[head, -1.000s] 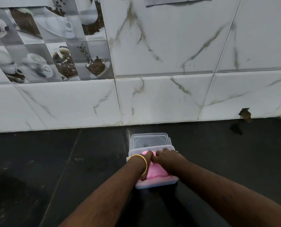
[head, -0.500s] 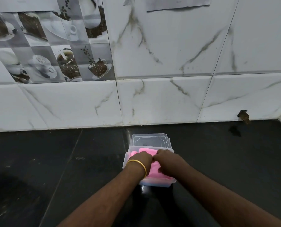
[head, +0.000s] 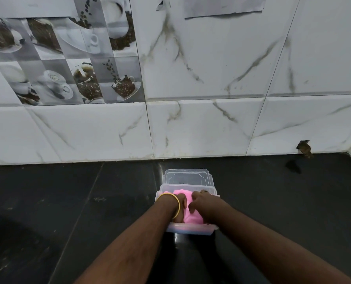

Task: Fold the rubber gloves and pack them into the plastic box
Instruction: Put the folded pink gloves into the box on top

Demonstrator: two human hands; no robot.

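Note:
A clear plastic box [head: 191, 230] stands on the black counter in front of me. Pink rubber gloves [head: 192, 217] lie bunched inside it. My left hand [head: 179, 208], with a gold bangle at the wrist, presses down on the gloves on the box's left side. My right hand [head: 206, 206], with a ring on one finger, pushes on the gloves from the right. Both hands have their fingers curled into the pink rubber. The box's clear lid [head: 188, 177] lies flat just behind the box.
The black counter [head: 68, 201] runs left and right of the box. A white marble-tiled wall [head: 211, 124] rises close behind the lid. A small hole [head: 303, 147] breaks the wall's base at the right.
The box has settled flat and the gloves sit lower inside it. Both hands have pushed deeper into the box, and my view has shifted slightly.

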